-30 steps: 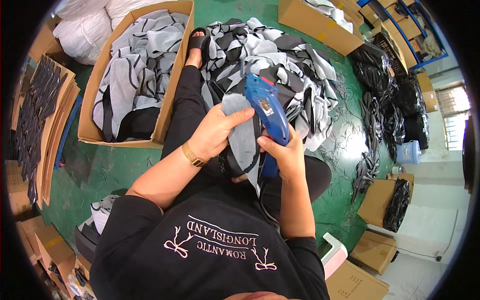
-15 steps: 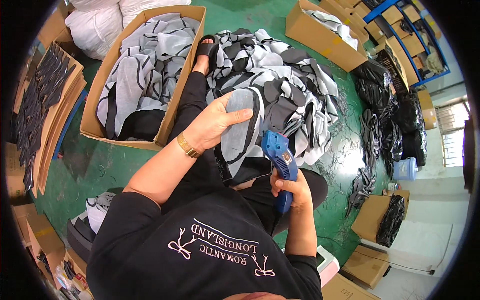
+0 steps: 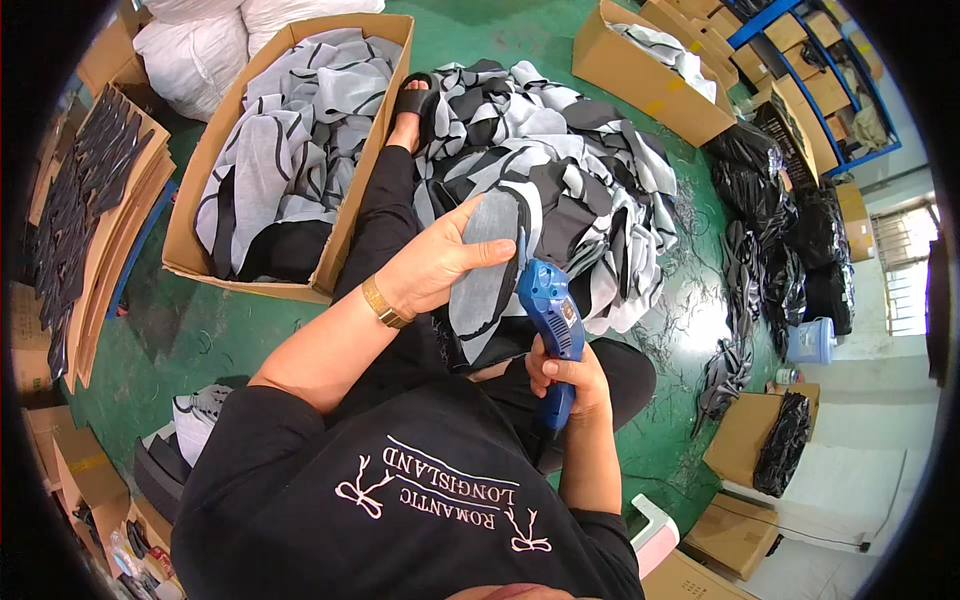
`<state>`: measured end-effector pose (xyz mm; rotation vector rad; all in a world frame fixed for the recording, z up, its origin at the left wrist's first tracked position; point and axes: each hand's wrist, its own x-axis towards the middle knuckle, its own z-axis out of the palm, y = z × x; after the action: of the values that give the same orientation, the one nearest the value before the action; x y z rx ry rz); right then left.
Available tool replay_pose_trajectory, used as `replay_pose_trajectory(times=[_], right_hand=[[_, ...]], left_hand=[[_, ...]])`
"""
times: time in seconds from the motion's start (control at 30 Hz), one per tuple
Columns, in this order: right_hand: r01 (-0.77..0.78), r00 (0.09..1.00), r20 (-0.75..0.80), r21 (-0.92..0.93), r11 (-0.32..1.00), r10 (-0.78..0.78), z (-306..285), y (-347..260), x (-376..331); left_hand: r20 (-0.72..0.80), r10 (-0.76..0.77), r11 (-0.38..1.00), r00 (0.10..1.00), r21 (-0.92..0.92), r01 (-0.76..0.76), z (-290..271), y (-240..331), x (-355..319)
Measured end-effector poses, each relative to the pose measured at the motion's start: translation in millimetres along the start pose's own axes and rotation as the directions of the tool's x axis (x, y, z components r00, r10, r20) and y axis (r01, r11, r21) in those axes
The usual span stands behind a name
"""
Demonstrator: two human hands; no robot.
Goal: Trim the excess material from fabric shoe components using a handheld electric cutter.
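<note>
My left hand (image 3: 445, 262) pinches a grey fabric piece (image 3: 482, 285) with a dark border and a pale outer strip, thumb on top and fingers underneath. The piece hangs over my lap. Wrapped around the handle of blue electric scissors (image 3: 552, 305) is my right hand (image 3: 572, 376). The head of the scissors is up against the right edge of the fabric, just below my left thumb; its blade is mostly hidden there. Beyond my hands lies a heap of grey, white and black fabric pieces (image 3: 625, 210) on the floor.
An open cardboard box (image 3: 345, 250) full of grey fabric stands at the left, beside my outstretched leg. Another box (image 3: 640, 80) sits at the far right. Black plastic bags (image 3: 755, 165) and a pale blue bucket (image 3: 811, 341) line the right side. Thread scraps litter the green floor (image 3: 690, 335).
The scissors have shifted slightly up and left along the fabric's right edge, with my right hand. The fabric piece has turned a little in my left hand, and its pale strip sits differently.
</note>
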<state>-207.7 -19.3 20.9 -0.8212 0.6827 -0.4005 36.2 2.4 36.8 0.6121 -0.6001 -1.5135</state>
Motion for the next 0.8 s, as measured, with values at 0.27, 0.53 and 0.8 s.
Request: replay_pose_trajectory(times=[0.27,0.53,0.8], right_hand=[[0.097,0.994,-0.052,0.093,0.991,-0.092,-4.3,-4.5,8.7],[0.198,0.928,-0.249,-0.297,0.934,-0.276,-6.1,-21.8,-9.7],[0.087,0.922,-0.282,-0.515,0.853,-0.264,6.3,-16.6,-30.9]], left_hand=[[0.002,0.048,0.998,0.999,0.047,-0.048,4.4,-7.0,-3.3],[-0.129,0.014,0.998,0.992,-0.059,-0.022,-2.8,-9.7,3.4],[-0.208,0.118,0.992,0.971,-0.012,-0.123,-10.2,-19.7,7.8]])
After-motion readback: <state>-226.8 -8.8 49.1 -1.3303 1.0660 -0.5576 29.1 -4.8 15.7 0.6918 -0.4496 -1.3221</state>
